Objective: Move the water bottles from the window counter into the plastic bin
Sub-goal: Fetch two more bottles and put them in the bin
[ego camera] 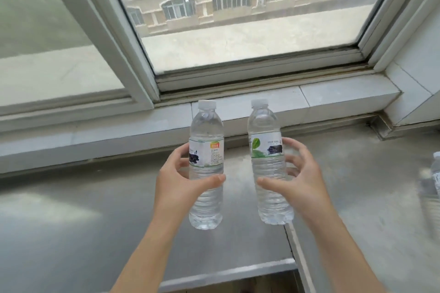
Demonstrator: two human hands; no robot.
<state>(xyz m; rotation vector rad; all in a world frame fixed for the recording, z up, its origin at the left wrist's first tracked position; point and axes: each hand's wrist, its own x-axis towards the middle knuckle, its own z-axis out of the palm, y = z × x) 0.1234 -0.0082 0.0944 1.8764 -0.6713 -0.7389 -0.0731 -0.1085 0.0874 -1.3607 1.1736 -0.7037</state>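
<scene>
I have one bottle in each hand above the counter (95, 209), in front of the window (238, 31). My left hand (181, 181) wraps the left bottle (206, 164) at mid-body, thumb across the front, fingers curled behind. My right hand (300, 173) holds the right bottle (270, 162) more loosely, thumb on the front and fingers spread and only partly touching. That looser hold is the risk: the smooth, full bottle could slide down or tip out if I swing it fast. The bin is out of view, so I must turn without looking at my grip. Both bottles stand nearly upright, caps up and long axes vertical, the right one leaning slightly left. A third bottle (437, 173) waits, blurred, at the right edge.
</scene>
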